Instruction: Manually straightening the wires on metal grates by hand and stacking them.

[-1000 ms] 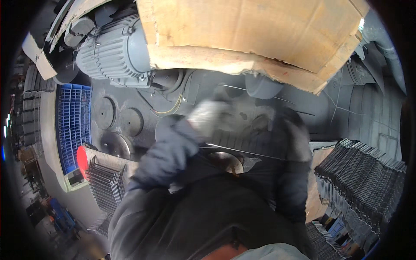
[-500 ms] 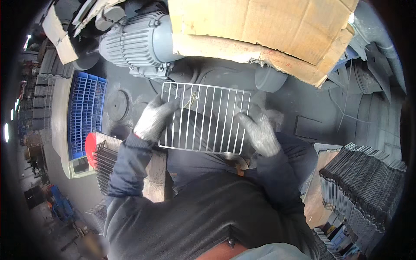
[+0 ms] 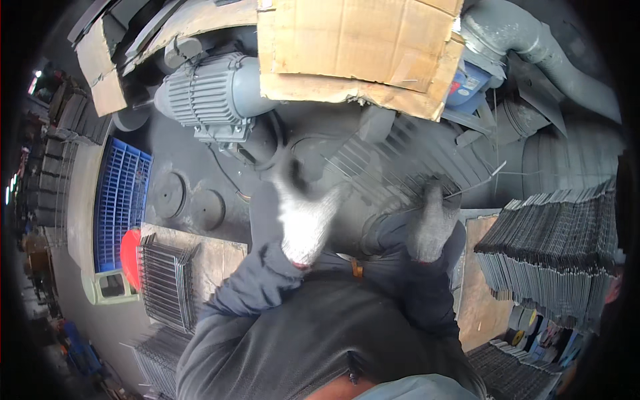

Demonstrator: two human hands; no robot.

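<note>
A wire rack (image 3: pixel 408 155) is tilted and smeared by motion in front of me, to the right of the middle. My right hand (image 3: pixel 433 227), in a grey knit glove, is closed on the rack's near right edge; its fingertips are partly hidden among the bars. My left hand (image 3: pixel 308 223), in a whitish glove, is off the rack and to its left. Its thumb and fingers are spread with nothing between them, though the fingertips are blurred.
A tall stack of wire racks (image 3: pixel 547 247) stands on my right, a smaller stack (image 3: pixel 167 283) on my left board (image 3: pixel 223 263). Ahead are a grey electric motor (image 3: pixel 203 93) and cardboard (image 3: pixel 353 47). A blue crate (image 3: pixel 123 203) is at left, a duct (image 3: pixel 533 40) far right.
My left hand has let go of the rack and moved toward the middle. The rack has swung right and tilted in my right hand. The view has shifted slightly.
</note>
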